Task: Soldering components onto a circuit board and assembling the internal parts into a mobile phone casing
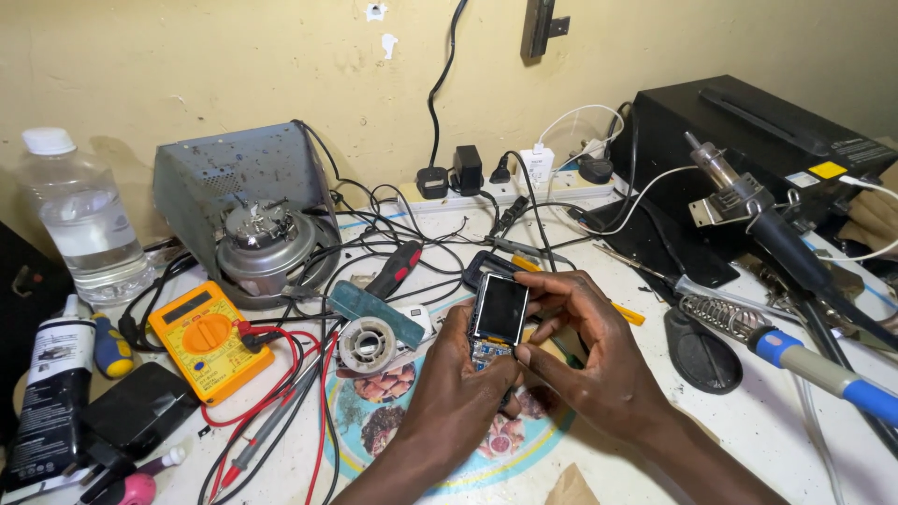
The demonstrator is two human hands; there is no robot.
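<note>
A small phone point(499, 313) with a dark screen and an exposed circuit board at its lower end stands upright over the middle of the bench. My left hand point(458, 388) grips its lower part from the left. My right hand point(587, 348) holds it from the right, with fingers on the top edge of the screen and the thumb against the lower side. A dark phone cover point(479, 266) lies just behind the phone.
An orange multimeter point(210, 339) with red and black leads lies at left, by a solder-wire spool point(367, 343) and a water bottle point(86, 220). A blue-handled soldering iron point(804, 360), its stand point(703, 351) and a hot-air wand point(758, 220) lie at right. Cables and a power strip point(510, 192) run along the wall.
</note>
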